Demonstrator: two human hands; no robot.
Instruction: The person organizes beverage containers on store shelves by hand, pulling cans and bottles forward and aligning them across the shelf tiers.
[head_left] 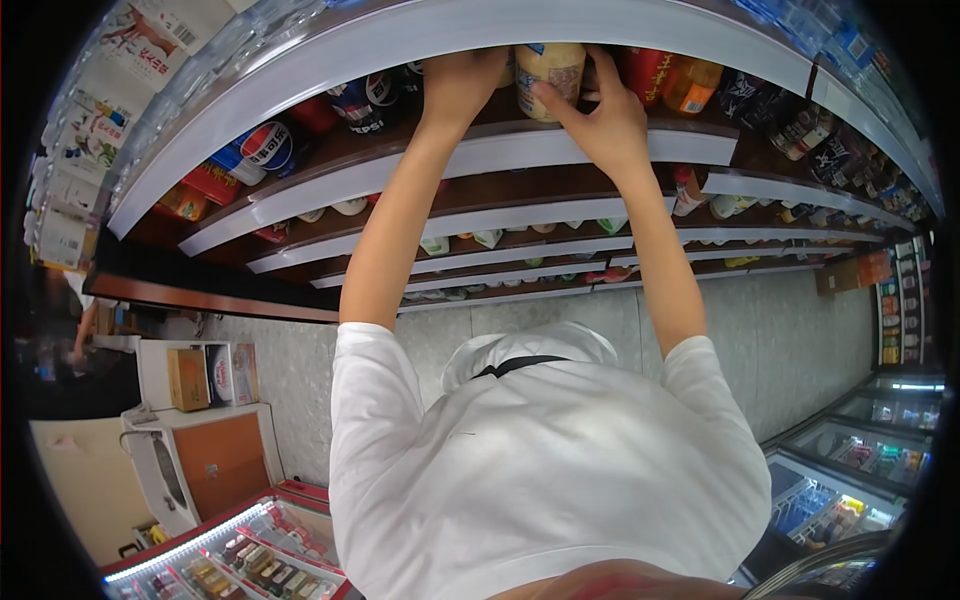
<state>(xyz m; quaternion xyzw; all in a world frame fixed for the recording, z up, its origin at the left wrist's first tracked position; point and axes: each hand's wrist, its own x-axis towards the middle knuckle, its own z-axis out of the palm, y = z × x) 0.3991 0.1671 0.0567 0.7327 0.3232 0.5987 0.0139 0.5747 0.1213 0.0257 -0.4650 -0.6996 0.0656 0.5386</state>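
A bottle with pale yellow contents and a printed label (551, 78) stands upright on the upper shelf, its top hidden by the shelf edge above. My right hand (608, 112) grips it from the right, thumb across its front and fingers along its far side. Just to the left of this bottle, my left hand (462, 88) reaches in under the same shelf edge. Its fingertips are hidden, close to another pale yellow surface. Dark Pepsi bottles (364, 103) stand left of my left hand. Red-labelled bottles (648, 76) are right of my right hand.
The white shelf edge above (640, 25) runs close over both hands. An orange drink bottle (691, 85) and several dark-wrapped packs (800, 130) sit farther right. Lower shelves hold small goods. Behind are a lit chiller (250, 560), a brown-fronted cabinet (225, 465) and freezers (815, 495).
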